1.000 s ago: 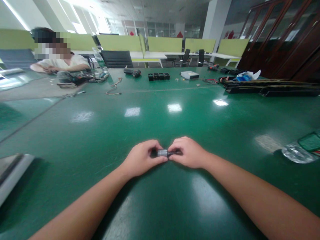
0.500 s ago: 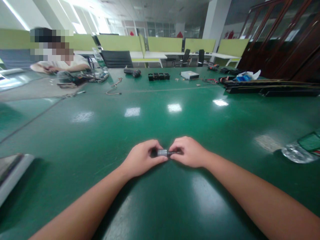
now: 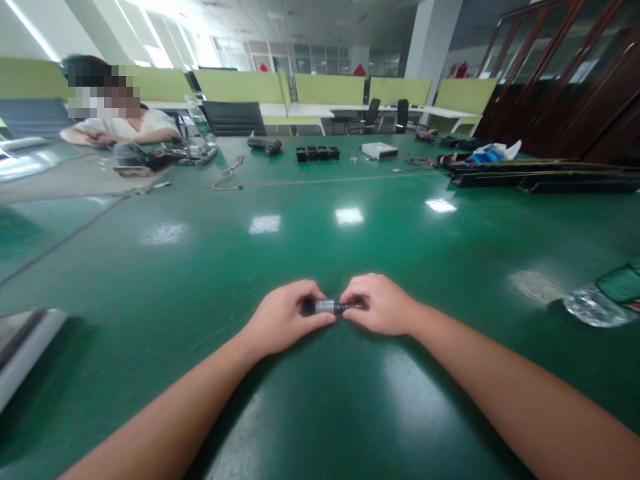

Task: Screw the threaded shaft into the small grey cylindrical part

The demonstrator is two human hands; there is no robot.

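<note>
A small silver-and-black cylindrical part (image 3: 325, 306) lies sideways between my two hands, low over the green table (image 3: 300, 253). The thumb and fingers of my left hand (image 3: 287, 317) are closed around its silver body and its dark left end. My right hand (image 3: 377, 305) pinches the thin dark stem on the right side of the part. Its exact kind is too small to make out, and my fingers partly cover both ends.
A plastic bottle (image 3: 600, 303) lies at the right. The corner of a grey-edged object (image 3: 35, 353) shows at the left. Farther back are a power drill (image 3: 265, 145), a black block (image 3: 318, 153), a white box (image 3: 380, 151) and long black bars (image 3: 550, 175). A person (image 3: 120, 127) sits at the far left.
My right hand has shifted very slightly to the right along the dark stem. My left hand keeps its place on the silver body. The seated person's head has moved a little.
</note>
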